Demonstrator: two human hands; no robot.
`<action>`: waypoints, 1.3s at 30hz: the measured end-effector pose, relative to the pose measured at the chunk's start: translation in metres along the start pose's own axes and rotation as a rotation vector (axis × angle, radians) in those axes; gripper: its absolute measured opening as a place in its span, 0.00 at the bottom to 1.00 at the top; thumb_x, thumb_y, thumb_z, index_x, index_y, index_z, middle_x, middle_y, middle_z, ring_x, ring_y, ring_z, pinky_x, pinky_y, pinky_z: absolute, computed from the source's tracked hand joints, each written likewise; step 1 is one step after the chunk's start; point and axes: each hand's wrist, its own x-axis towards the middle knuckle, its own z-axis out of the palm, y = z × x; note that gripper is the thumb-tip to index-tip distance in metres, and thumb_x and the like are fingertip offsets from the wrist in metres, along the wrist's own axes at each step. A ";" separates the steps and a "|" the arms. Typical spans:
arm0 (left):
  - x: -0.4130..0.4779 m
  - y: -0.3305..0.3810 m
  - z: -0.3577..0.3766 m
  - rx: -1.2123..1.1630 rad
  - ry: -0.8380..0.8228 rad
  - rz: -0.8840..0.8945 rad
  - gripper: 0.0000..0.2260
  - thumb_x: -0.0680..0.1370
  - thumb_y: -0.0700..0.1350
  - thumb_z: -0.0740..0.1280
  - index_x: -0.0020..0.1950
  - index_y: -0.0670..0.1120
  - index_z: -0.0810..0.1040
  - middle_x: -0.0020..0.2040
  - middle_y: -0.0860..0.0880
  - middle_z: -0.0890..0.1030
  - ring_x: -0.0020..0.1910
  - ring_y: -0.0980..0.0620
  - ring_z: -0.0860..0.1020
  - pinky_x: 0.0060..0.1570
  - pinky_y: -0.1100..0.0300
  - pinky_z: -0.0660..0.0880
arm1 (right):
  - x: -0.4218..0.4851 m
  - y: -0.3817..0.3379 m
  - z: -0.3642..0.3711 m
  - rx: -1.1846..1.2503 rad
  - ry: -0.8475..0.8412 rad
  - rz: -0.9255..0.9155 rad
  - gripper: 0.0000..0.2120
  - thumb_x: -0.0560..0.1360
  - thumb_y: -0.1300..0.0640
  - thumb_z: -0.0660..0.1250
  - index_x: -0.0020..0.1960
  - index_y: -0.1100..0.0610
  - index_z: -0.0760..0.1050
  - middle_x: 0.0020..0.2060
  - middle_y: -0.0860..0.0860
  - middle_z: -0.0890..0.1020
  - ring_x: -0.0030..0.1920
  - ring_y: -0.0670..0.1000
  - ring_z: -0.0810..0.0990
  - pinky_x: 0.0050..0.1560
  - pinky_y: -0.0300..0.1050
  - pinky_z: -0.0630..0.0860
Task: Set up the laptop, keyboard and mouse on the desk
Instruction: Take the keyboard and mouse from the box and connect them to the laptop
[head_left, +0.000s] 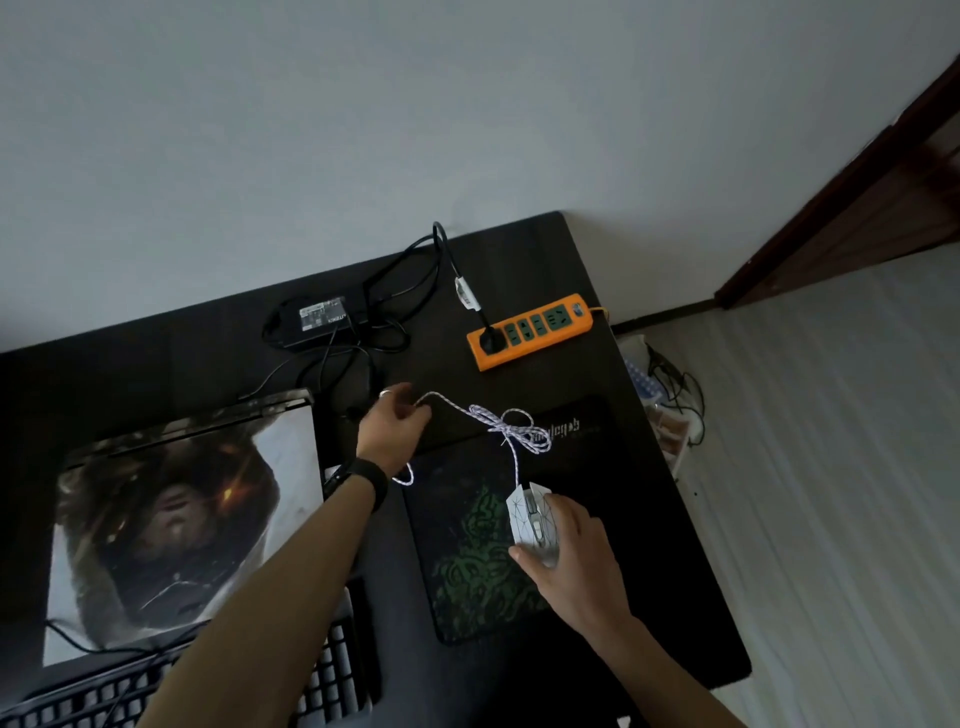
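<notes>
A closed laptop (176, 514) with a picture on its lid lies at the left of the dark desk (597, 270). In front of it sits a black keyboard (332, 670), partly hidden by my left forearm. A white wired mouse (532, 522) rests on a black and green mouse pad (467, 566); my right hand (571, 561) grips it from the right. Its white braided cable (506, 428), still looped in a bundle, runs left to my left hand (392, 428), which holds the cable's end beside the laptop's right edge.
An orange power strip (530, 332) with one black plug in it lies at the desk's back right. A black power adapter (322, 317) with tangled cords sits behind the laptop. The desk's right edge drops to a pale floor, where a small rack with wires (665, 405) stands.
</notes>
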 end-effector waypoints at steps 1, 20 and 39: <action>-0.006 -0.004 -0.002 0.262 -0.006 0.076 0.20 0.78 0.50 0.67 0.70 0.48 0.74 0.60 0.46 0.76 0.58 0.46 0.77 0.60 0.53 0.72 | 0.000 -0.002 0.000 -0.009 -0.006 0.006 0.37 0.69 0.35 0.72 0.72 0.50 0.65 0.67 0.46 0.72 0.61 0.51 0.72 0.53 0.44 0.78; -0.124 -0.076 -0.062 0.496 0.024 0.318 0.27 0.78 0.45 0.63 0.77 0.49 0.63 0.75 0.46 0.66 0.69 0.42 0.70 0.67 0.50 0.69 | -0.023 -0.073 -0.005 -0.161 -0.059 -0.239 0.27 0.78 0.42 0.66 0.74 0.47 0.67 0.74 0.44 0.66 0.75 0.51 0.62 0.70 0.48 0.69; -0.306 -0.398 -0.289 0.426 0.262 -0.041 0.24 0.74 0.52 0.69 0.69 0.49 0.74 0.67 0.48 0.75 0.63 0.42 0.75 0.62 0.49 0.74 | -0.162 -0.281 0.219 -0.153 -0.300 -0.293 0.23 0.76 0.46 0.68 0.69 0.50 0.73 0.65 0.48 0.77 0.64 0.51 0.75 0.65 0.46 0.72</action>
